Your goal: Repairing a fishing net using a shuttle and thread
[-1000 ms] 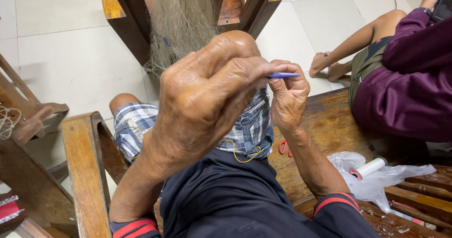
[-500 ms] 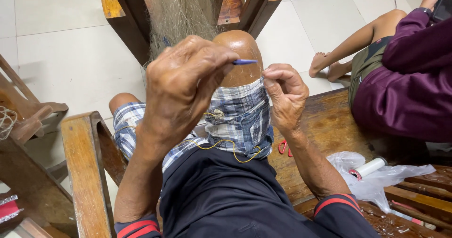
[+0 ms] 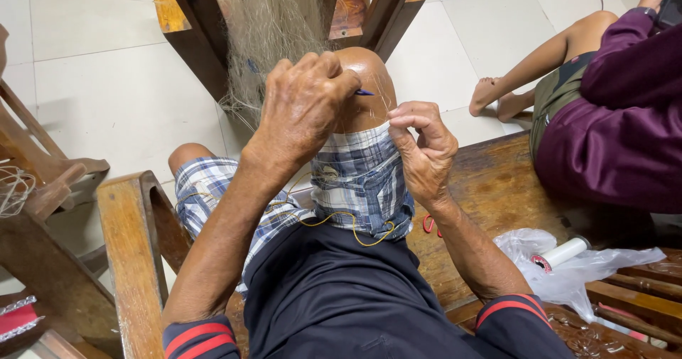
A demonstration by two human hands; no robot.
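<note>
My left hand is closed on a thin blue netting needle, whose tip shows just past my fingers, over my raised right knee. My right hand pinches fine pale net thread between thumb and fingers, right beside the needle tip. A pale fishing net hangs from a dark wooden frame just beyond my knee. I wear plaid shorts and a dark shirt, and a yellow cord lies across my lap.
I sit on a wooden bench with an armrest at my left. Another person in a purple top sits at my right. A white spool lies on a clear plastic bag, with a small red object by my right wrist. Wooden furniture stands at the left.
My left hand has moved away from the camera and down toward my knee with the blue needle. My right hand has stayed beside the knee, still pinching thread.
</note>
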